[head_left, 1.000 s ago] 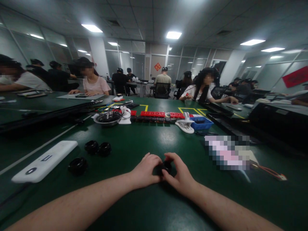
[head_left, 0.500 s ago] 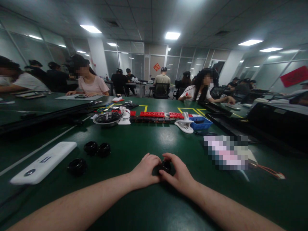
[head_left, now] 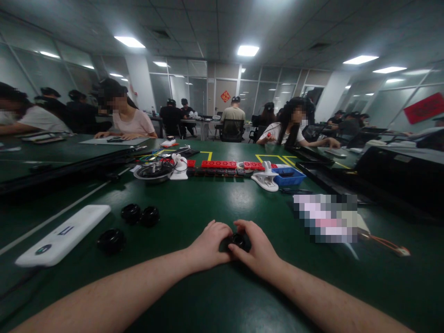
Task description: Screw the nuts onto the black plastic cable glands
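Observation:
Near the front middle of the green table (head_left: pixel 215 203), a small, round, glossy black part (head_left: pixel 238 240) with a hollow top is between my two hands. My left hand (head_left: pixel 211 244) closes on its left side, fingers curled behind and thumb in front. From the other side my right hand (head_left: pixel 259 249) grips it, thumb and fingers bent around it. My fingers cover much of its side. Off to the left stand three similar black parts: a nearer one (head_left: pixel 111 241) and a touching pair, a left one (head_left: pixel 131 213) and a right one (head_left: pixel 150 216).
A white power bank-like device (head_left: pixel 64 236) lies at left. Further back are a metal bowl (head_left: pixel 152 172), red blocks (head_left: pixel 219 164), a white clip (head_left: pixel 265 178) and a blue tray (head_left: pixel 289 177). A blurred-out packet (head_left: pixel 326 219) lies at right. Several people sit beyond.
Both hands stay in nearly the same place. The black part between them has tilted or turned very slightly; the other black parts have not moved.

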`<state>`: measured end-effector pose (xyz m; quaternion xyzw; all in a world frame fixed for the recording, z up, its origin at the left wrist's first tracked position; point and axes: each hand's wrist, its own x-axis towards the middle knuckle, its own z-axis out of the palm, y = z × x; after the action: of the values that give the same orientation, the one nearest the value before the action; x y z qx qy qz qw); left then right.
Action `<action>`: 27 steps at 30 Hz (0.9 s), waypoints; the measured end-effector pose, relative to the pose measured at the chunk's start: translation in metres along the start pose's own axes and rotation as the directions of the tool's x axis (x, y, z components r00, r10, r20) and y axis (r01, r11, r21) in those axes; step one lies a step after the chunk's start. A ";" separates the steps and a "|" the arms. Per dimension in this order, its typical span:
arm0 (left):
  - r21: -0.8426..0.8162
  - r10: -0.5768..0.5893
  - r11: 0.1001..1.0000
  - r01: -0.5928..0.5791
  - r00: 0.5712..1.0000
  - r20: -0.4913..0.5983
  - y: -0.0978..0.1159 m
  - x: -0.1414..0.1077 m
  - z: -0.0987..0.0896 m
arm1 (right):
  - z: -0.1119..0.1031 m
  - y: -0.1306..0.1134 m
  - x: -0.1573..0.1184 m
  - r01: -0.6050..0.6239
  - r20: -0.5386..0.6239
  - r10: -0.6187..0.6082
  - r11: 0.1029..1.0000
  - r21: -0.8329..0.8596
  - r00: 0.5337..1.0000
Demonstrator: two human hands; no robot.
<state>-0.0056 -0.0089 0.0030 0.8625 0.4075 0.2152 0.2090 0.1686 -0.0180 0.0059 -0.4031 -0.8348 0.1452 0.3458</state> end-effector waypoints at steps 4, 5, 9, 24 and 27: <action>-0.003 -0.015 1.000 0.015 1.000 0.003 -0.001 0.001 0.001 | -0.001 -0.001 -0.002 0.127 -0.018 -0.126 0.989 0.072 0.992; 0.000 -0.017 1.000 0.017 1.000 0.002 -0.002 0.001 0.002 | -0.001 -0.001 -0.003 0.145 -0.028 -0.143 0.986 0.077 0.989; 0.008 -0.007 1.000 0.007 1.000 0.003 -0.001 0.001 0.002 | -0.001 0.001 -0.002 0.091 -0.069 -0.088 0.995 0.038 0.994; 0.009 -0.012 1.000 0.012 1.000 0.007 0.001 0.001 0.000 | 0.000 0.001 -0.003 0.088 0.012 -0.089 0.993 0.080 0.996; 0.015 -0.003 1.000 0.002 1.000 0.010 0.001 0.001 0.000 | 0.000 0.001 -0.002 0.027 -0.028 -0.026 0.999 0.034 0.999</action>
<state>-0.0045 -0.0091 0.0034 0.8647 0.4092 0.2074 0.2047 0.1698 -0.0183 0.0042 -0.3880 -0.8326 0.1493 0.3660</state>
